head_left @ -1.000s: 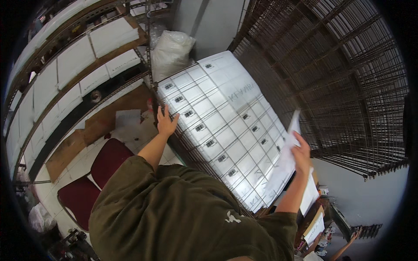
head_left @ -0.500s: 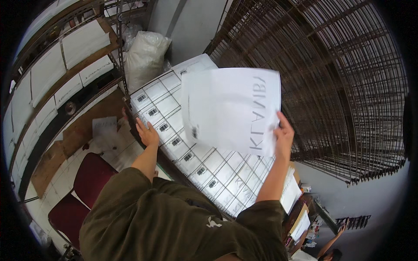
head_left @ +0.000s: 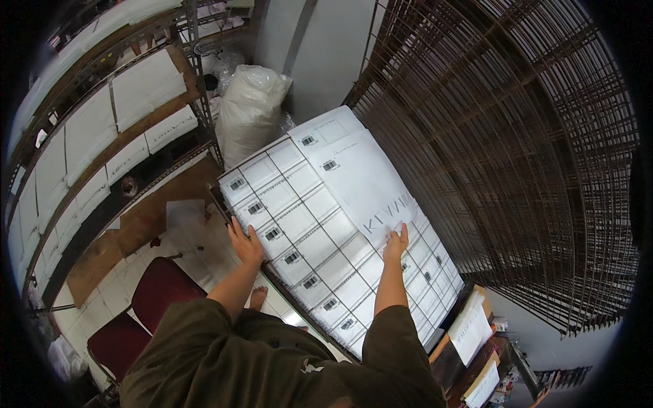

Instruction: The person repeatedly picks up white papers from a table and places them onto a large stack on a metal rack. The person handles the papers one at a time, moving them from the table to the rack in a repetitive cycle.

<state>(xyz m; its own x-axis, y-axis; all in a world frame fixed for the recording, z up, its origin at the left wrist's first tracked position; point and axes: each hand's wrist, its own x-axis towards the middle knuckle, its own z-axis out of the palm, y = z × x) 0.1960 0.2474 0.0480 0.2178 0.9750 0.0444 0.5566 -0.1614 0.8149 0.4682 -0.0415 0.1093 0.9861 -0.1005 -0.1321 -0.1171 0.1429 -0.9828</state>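
Note:
A white printed sheet (head_left: 360,180), with large dark lettering at its near end, lies across the far right part of a broad, low work surface. My right hand (head_left: 394,245) is at the sheet's near edge, fingers closed on it by the lettering. My left hand (head_left: 246,243) rests at the surface's left edge with its fingers spread and nothing in them. Beneath the sheet, a white layer (head_left: 323,234) is crossed by dark lines like a wire grid, and small dark printed blocks run in a row along its left side.
Tall stacked wire racks (head_left: 503,156) lean along the right. Shelves with white sheets (head_left: 81,139) curve along the left, and a stuffed white sack (head_left: 252,112) stands at the back. Dark red chairs (head_left: 163,289) are at the lower left. Papers (head_left: 469,330) lie on boxes at the lower right.
The printed sheet, raised and curved before, has come down onto the grid surface. My right hand has moved left and down with it. My left hand stays by the left edge.

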